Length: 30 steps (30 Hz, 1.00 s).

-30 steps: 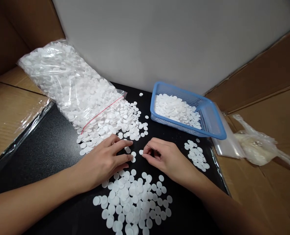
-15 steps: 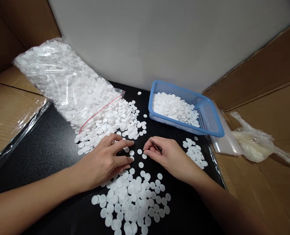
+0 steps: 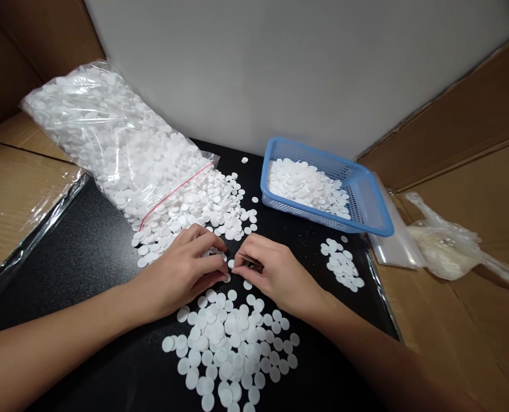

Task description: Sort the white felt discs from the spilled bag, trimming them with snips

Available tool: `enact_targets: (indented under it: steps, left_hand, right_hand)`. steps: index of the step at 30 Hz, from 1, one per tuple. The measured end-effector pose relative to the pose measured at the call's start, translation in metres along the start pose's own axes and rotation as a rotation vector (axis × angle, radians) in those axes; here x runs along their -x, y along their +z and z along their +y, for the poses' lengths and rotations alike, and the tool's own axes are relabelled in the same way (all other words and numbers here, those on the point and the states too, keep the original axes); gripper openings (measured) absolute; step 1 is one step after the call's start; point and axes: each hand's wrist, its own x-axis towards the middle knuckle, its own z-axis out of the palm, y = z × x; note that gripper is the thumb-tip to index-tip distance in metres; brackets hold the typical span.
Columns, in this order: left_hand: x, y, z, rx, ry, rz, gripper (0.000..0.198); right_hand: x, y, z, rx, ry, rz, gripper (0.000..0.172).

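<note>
My left hand [image 3: 186, 269] rests at the middle of the black table, fingers curved and apart, the tips down among a few loose white discs. Facing it, my right hand [image 3: 282, 272] is closed on dark, thin tweezers [image 3: 251, 261], mostly hidden by the fingers. Between the two hands lies a white disc [image 3: 231, 264], close to the right fingertips. Just in front of the hands, a loose pile of flat white discs [image 3: 233, 343] spreads over the table. Behind my left hand, more discs [image 3: 211, 200] spill from the mouth of a clear zip bag [image 3: 108, 131].
A blue plastic basket [image 3: 323, 226] partly filled with white discs stands at the back right. A small group of discs [image 3: 344, 266] lies right of my right hand. Beyond the table edge are clear plastic bags [image 3: 443, 252] on cardboard. A pale wall [image 3: 258, 74] rises behind.
My right hand has moved left with the tweezers, closer to my left hand. My left hand has drawn slightly left, its fingers more bent.
</note>
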Motion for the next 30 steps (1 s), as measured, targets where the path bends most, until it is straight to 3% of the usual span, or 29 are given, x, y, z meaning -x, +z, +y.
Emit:
enact_targets:
  steps: [5,13,17,20,26,30]
  left_hand:
    - [0.000,0.003,0.001,-0.148,0.086,-0.040,0.006]
    - [-0.003,-0.005,0.009,-0.425,0.346,-0.027,0.019]
    - [-0.005,-0.004,0.013,-0.437,0.376,0.015,0.023]
    - [-0.004,-0.002,0.011,-0.367,0.289,0.012,0.021]
    - [-0.002,-0.002,0.012,0.033,-0.131,-0.071,0.016]
    - [0.000,-0.002,0.015,0.006,-0.175,-0.074,0.012]
  right_hand:
    - [0.003,-0.015,-0.003,0.016,0.063,-0.029,0.016]
    - [0.014,-0.037,0.005,0.087,0.053,-0.306,0.012]
    - [0.016,-0.042,0.004,0.114,0.060,-0.267,0.016]
    - [0.016,-0.037,-0.001,0.082,0.047,-0.236,0.013]
    - [0.016,-0.026,-0.008,0.153,0.112,-0.277,0.013]
    - [0.015,-0.027,-0.005,0.138,0.182,-0.258,0.012]
